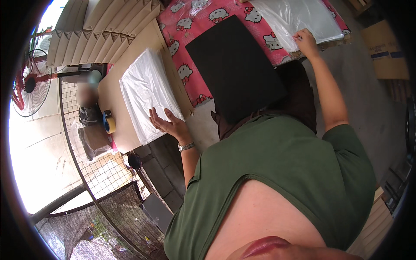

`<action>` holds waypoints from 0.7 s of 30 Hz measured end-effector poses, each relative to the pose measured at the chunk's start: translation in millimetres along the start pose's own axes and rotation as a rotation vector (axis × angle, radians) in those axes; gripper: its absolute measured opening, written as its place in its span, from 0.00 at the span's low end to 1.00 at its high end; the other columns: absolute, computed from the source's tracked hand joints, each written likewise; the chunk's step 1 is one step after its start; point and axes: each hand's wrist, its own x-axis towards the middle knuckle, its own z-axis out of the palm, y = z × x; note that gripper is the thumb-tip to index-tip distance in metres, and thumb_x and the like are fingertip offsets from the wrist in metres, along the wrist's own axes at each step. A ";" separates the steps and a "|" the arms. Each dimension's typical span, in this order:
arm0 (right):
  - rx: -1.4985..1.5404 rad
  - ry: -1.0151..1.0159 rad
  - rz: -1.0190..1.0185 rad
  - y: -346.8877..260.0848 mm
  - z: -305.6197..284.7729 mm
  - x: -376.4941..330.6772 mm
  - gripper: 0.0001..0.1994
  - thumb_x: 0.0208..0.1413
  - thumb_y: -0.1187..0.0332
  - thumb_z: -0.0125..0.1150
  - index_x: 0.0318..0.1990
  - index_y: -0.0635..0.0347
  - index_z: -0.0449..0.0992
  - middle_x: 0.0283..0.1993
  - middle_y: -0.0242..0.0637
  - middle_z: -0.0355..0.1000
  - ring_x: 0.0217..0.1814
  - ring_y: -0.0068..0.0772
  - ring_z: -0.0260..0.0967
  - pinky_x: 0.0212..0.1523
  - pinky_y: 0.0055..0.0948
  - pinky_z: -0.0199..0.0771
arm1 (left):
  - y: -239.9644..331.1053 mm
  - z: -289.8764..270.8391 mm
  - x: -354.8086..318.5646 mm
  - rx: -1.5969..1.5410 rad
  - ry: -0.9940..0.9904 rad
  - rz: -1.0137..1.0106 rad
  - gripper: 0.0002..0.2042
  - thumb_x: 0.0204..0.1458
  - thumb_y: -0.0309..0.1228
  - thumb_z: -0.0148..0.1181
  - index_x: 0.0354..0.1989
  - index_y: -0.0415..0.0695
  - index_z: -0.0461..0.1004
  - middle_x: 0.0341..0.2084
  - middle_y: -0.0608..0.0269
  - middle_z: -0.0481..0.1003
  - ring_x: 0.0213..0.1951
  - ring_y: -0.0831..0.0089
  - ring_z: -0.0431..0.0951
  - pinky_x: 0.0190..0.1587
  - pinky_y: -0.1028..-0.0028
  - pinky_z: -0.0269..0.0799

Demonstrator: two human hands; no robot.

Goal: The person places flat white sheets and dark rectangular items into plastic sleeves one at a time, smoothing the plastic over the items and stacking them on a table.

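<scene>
A flat black rectangular board or box (236, 65) lies in front of me, its near end over my lap and its far end on the pink patterned table cover. My left hand (168, 124) is open, fingers apart, at the near edge of a stack of white plastic bags (147, 93); nothing shows in its grip. To the right, my right hand (306, 42) has its fingers curled together at the near edge of a pile of clear plastic bags (303, 19). It seems to pinch the edge of a bag, though the fingertips are partly hidden.
Folded brown cardboard pieces (99, 45) are stacked at the far left on a cardboard sheet. A tape roll (109, 122) and a plastic-wrapped bundle (93, 141) sit by the wire mesh. A fan (31, 82) stands at left. Cardboard boxes (385, 50) are at right.
</scene>
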 end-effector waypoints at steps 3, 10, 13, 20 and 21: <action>0.044 0.159 0.047 -15.2 -6.4 -1.3 0.10 0.41 0.65 0.64 0.29 0.60 0.74 0.36 0.41 0.67 0.40 0.44 0.66 0.42 0.37 0.66 | -2.0 0.3 -5.6 -0.003 -0.018 0.030 0.19 0.55 0.34 0.49 0.53 0.38 0.62 0.51 0.51 0.63 0.56 0.58 0.57 0.59 0.59 0.49; -0.025 -0.069 0.053 -7.7 -13.6 3.8 0.12 0.41 0.67 0.65 0.31 0.60 0.71 0.38 0.41 0.69 0.40 0.40 0.68 0.41 0.35 0.67 | 22.2 2.8 -2.5 -0.130 -0.098 0.025 0.16 0.52 0.30 0.52 0.48 0.38 0.66 0.52 0.51 0.63 0.57 0.57 0.56 0.58 0.59 0.50; 0.151 0.078 0.057 -37.9 -19.0 4.3 0.10 0.43 0.69 0.63 0.31 0.61 0.69 0.38 0.40 0.70 0.39 0.41 0.68 0.38 0.34 0.68 | 30.0 1.2 -7.3 -0.171 -0.123 0.021 0.15 0.51 0.28 0.53 0.47 0.39 0.68 0.52 0.51 0.63 0.57 0.56 0.57 0.58 0.58 0.50; 0.111 0.280 -0.162 -76.9 -22.4 -0.2 0.04 0.50 0.77 0.52 0.34 0.60 0.69 0.32 0.45 0.70 0.37 0.47 0.69 0.37 0.37 0.68 | 52.2 5.4 -22.3 -0.331 -0.272 0.088 0.12 0.46 0.21 0.54 0.41 0.42 0.72 0.47 0.56 0.69 0.54 0.56 0.63 0.56 0.61 0.56; 0.094 0.309 -0.121 -77.0 -25.0 1.6 0.05 0.51 0.77 0.50 0.35 0.59 0.69 0.32 0.45 0.70 0.37 0.48 0.69 0.38 0.38 0.68 | 54.4 6.7 -23.0 -0.329 -0.291 0.112 0.11 0.46 0.21 0.54 0.40 0.42 0.72 0.46 0.57 0.69 0.54 0.57 0.63 0.56 0.61 0.56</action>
